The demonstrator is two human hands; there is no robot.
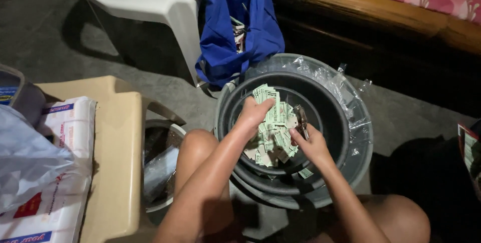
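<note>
Dim floor scene, head view. Bed frame runs along the top right edge. White chair at top left, blue bag hanging against it. Beige stool at left carries white sacks and a clear plastic bag. Small tub sits between stool and knee.

Dark basin sits on the floor at centre, nested in a bigger one lined with clear plastic. Pile of pale green paper slips lies at the basin's bottom, towards its near side.

Left hand reaches in over the near left rim, fingers closed on a bundle of slips at the top of the pile. Right hand comes over the near rim, gripping a small metal tool, looks like a stapler or clip, can't tell which.

Risks, as I judge them:
- Basin is tilted towards the person; a push on the rim could tip it and spill slips onto the floor.
- Loose slips may slide off the bundle, grip looks light.
- Poor light plus tool close to left fingers: a pinch is possible.
- One slip already lies outside the inner basin, near rim; more could follow.
</note>
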